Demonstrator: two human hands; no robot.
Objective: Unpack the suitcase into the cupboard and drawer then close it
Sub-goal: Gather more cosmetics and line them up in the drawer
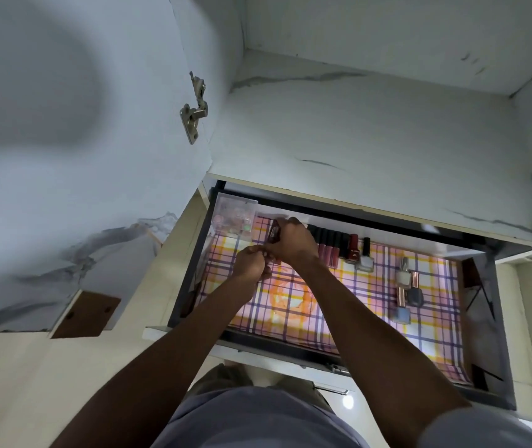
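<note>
The drawer [190, 279] is pulled out below the cupboard shelf [371, 130] and lined with a plaid cloth [355, 299]. My right hand [290, 242] grips a small dark red cosmetic tube [273, 233] over the drawer's back left. My left hand [251, 263] sits just below it, its fingers curled and pinching something small that I cannot make out. A row of lipsticks [329, 244] lies along the back wall to the right of my hands. The suitcase is out of view.
A clear box of small trinkets [235, 213] stands in the back left corner. Nail polish bottles [366, 258] and several more [407, 292] lie to the right. The open cupboard door [80, 156] with its hinge [193, 114] hangs at my left.
</note>
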